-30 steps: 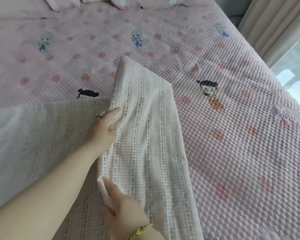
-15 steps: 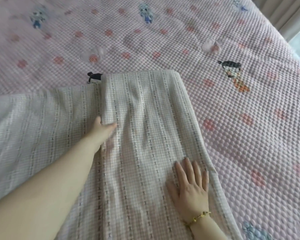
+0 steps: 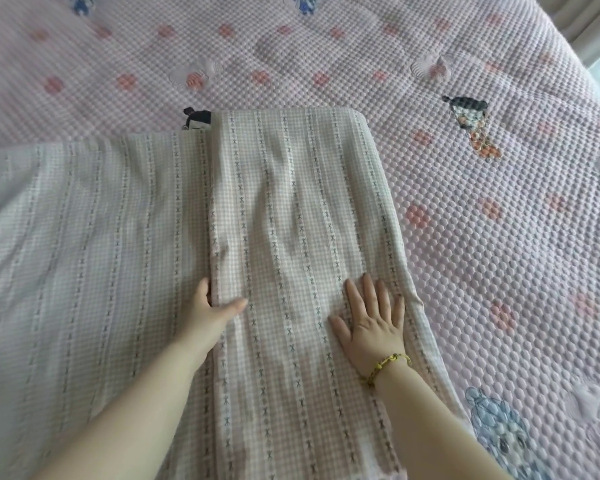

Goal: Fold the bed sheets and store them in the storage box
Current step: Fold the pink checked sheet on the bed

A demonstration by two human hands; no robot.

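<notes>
counts: 1 bed sheet (image 3: 278, 244), 2 hands, 1 bracelet (image 3: 386, 367), 5 cartoon figures on the bedspread (image 3: 499, 244). bed sheet = beige/white check with lengthwise stripes of small dark x-stitches, lying on the pink quilted bedspread, covering frame centre round through 6 to 9 o'clock. it's doubled: folded flap (image 3: 302, 168) runs from just short of 12 down to 6, on top of the lower layer (image 3: 84, 258), which spreads out to 9; flap's right side is the fold line, bordering bare bedspread. left hand (image 3: 210, 315) between 7 and 8 o'clock, forearm in from the 7 o'clock corner, sits at the flap's free left edge: thumb on top of the flap pointing to 3, one finger showing beside the edge pointing to 12, other fingers hidden under the cloth, so the edge looks pinched between thumb and fingers. right hand (image 3: 371, 323) at 5 o'clock, palm down, flat on the flap just inside the fold line, fingers straight and slightly spread, tips toward 12, thumb out toward 9. bracelet is yellow-green cord on the right wrist. figures: two blue ones cut off at the top edge at 11 and 12, a dark-haired one at 2, another dark-haired one at 11 half covered by the flap's far-left corner, a blue one at 5 beside the right forearm. pink-red flower dots scattered over the bedspread, far ones blurred; sliver of curtain (image 3: 589, 19) in the 2 o'clock corner
</notes>
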